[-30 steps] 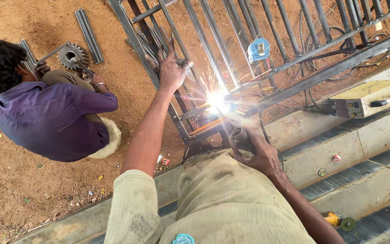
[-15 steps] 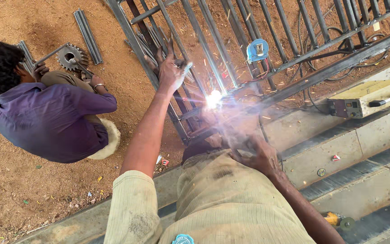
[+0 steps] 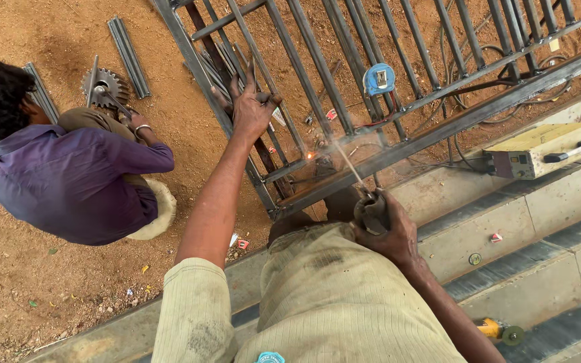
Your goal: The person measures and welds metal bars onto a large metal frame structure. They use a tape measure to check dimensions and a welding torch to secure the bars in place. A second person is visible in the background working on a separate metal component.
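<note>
A grey steel bar grille [image 3: 398,144] lies across the ground and a concrete step. My left hand [image 3: 251,107] reaches forward and grips one of its upright bars. My right hand [image 3: 388,232] is closed around a welding electrode holder [image 3: 371,208], whose thin rod [image 3: 347,161] points up toward the grille's lower rail. A small orange glow [image 3: 312,155] shows on the joint between the two hands.
A person in a purple shirt [image 3: 68,181] crouches at left beside a toothed gear [image 3: 105,86] and loose steel strips [image 3: 129,47]. A blue tape measure [image 3: 379,79] sits on the grille. A yellow welding machine [image 3: 543,149] stands on the step, an angle grinder [image 3: 499,331] lower right.
The bright welding arc has died down to a small orange glow. The rod tip has lifted slightly away from the joint. My left hand keeps its hold on the bar.
</note>
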